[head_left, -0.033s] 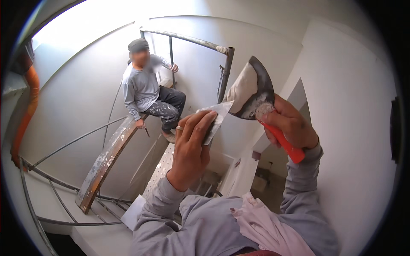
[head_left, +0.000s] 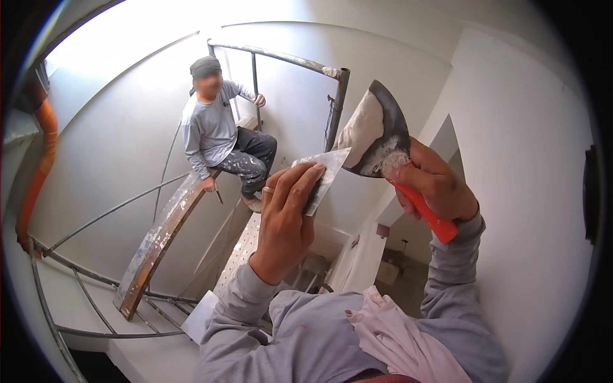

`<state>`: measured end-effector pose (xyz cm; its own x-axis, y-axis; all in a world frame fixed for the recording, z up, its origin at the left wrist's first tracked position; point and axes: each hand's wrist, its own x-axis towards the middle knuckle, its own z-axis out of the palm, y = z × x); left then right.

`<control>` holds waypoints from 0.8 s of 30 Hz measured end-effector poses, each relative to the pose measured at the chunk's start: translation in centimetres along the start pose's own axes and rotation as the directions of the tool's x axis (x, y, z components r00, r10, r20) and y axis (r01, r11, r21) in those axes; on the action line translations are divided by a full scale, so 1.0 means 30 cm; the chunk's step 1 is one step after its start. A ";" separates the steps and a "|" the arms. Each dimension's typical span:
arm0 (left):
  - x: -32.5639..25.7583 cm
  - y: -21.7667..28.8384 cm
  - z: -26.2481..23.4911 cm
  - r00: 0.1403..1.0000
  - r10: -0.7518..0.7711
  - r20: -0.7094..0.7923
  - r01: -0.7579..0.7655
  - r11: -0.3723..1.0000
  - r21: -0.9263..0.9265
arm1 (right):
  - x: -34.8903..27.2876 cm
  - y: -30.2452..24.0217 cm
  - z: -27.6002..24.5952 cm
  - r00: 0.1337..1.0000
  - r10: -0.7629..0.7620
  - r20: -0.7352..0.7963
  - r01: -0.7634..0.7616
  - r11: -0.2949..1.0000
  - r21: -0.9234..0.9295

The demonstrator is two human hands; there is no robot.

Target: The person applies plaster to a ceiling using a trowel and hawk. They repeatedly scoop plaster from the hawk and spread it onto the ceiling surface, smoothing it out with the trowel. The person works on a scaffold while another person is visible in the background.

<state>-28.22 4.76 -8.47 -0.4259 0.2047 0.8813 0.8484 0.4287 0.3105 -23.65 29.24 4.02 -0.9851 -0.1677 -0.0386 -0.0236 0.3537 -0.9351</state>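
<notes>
My right hand (head_left: 437, 180) is closed around the red handle (head_left: 423, 210) of a wide putty knife (head_left: 397, 121), held up on the right. Its dark fan-shaped blade carries a thick layer of off-white putty (head_left: 364, 124) along the left side, with more smeared near the handle. In my left hand (head_left: 285, 214) a thin, flat, pale scraper plate (head_left: 325, 175) is gripped between fingers and palm. One corner of that plate points up toward the blade's lower edge, close to it; whether they touch I cannot tell. A ring shows on a left finger.
Beyond my hands, another person (head_left: 214, 127) sits on a paint-spattered plank (head_left: 159, 239), holding a metal scaffold frame (head_left: 281, 56) and a thin tool. Metal rails (head_left: 121, 334) curve at lower left. An orange pipe (head_left: 46, 153) runs down the left wall. A white wall (head_left: 517, 166) stands on the right.
The putty knife in my right hand sits very slightly higher. My left hand and its plate have hardly moved.
</notes>
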 end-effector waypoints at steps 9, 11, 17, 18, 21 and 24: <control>0.044 -0.095 0.073 0.997 0.075 0.001 -0.075 0.997 -0.030 | 0.064 -0.111 0.061 0.999 -0.020 0.050 0.032 0.967 -0.251; 0.041 -0.132 0.090 0.999 0.052 -0.009 -0.052 0.996 -0.068 | 0.088 -0.120 0.079 0.996 -0.079 -0.031 0.066 0.956 -0.285; -0.075 -0.275 0.187 0.649 -0.530 0.546 0.616 -0.055 -0.786 | 0.047 -0.158 0.154 0.820 -0.305 -0.484 0.311 0.948 -0.070; -0.035 -0.260 0.163 0.539 -0.526 0.658 0.457 -0.473 -0.753 | 0.015 -0.120 0.155 0.767 -0.357 -0.533 0.397 0.917 -0.042; 0.027 -0.273 0.046 0.609 -0.511 0.607 0.347 -0.517 -0.782 | -0.062 -0.010 0.126 0.775 -0.260 -0.576 0.365 0.928 0.071; 0.107 -0.333 -0.051 0.662 -0.538 0.522 0.255 -0.493 -0.832 | -0.038 0.073 0.117 0.754 -0.169 -0.634 0.337 0.929 0.153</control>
<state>-37.59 -0.22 -8.19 -0.9023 0.3641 0.2310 -0.2655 -0.8912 0.3678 -21.96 26.97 0.79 -0.8472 0.3976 0.3523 -0.3275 0.1312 -0.9357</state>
